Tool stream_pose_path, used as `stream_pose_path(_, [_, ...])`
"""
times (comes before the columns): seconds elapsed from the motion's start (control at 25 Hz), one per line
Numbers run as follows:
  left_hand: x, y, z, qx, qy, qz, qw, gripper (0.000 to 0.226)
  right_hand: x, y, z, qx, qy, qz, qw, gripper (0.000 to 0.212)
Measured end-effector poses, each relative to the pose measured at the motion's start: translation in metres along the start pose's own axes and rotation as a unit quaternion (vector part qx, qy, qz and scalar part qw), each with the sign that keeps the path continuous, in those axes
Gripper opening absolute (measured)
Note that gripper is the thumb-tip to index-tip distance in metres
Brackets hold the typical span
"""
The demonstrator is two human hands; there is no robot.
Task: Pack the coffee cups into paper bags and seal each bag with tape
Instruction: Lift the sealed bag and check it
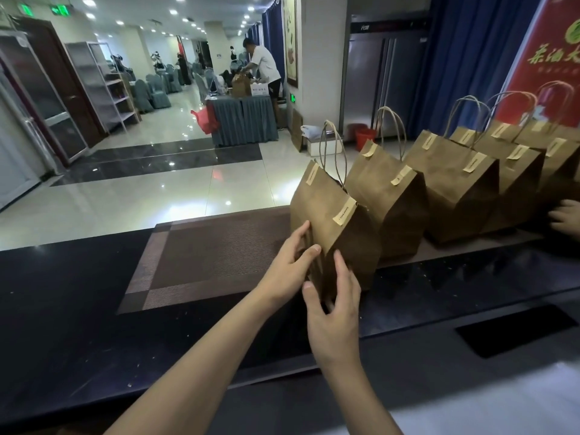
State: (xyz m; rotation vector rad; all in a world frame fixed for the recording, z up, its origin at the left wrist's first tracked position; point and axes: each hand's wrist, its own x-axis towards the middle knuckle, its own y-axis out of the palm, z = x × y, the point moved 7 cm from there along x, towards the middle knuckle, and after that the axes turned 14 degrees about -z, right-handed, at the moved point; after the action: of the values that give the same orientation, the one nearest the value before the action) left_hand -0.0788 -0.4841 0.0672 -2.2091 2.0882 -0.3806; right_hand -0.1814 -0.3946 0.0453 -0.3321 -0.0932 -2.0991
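At the near edge of the counter (78,293), the left hand (290,265) holds the nearest bag (326,211) by its left corner, with the fingers laid up the far face and the thumb pressed on the narrow near side. The right hand (337,306) sits lower on that same narrow side. Its fingers point straight up against the paper and its thumb is spread wide, so it touches the bag rather than grips it.

The bag stands upright on the right end of a woven mat (204,255). Its top is folded shut and held by two strips of tape (344,211), and its twine handles (332,152) stick up.

Just beside it on the right stands a second bag (389,196), taped the same way, and more bags (455,186) follow in a close row toward the right edge. Another hand (566,218) rests on the counter there, near the last bags.

Behind the row are a red banner (552,58), a blue curtain (464,58) and a steel fridge (376,73), with a red bucket (364,138) on the floor. Across the tiled hall, a person (263,67) bends over a skirted table (241,120).
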Motion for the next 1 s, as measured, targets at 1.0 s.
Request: stream_pose_path(1.0, [0.015,0.02,0.001,-0.047,-0.09,-0.01,0.995,0.052,0.067,0.025,-0.014,0.042,0.06,0.021,0.997,0.049])
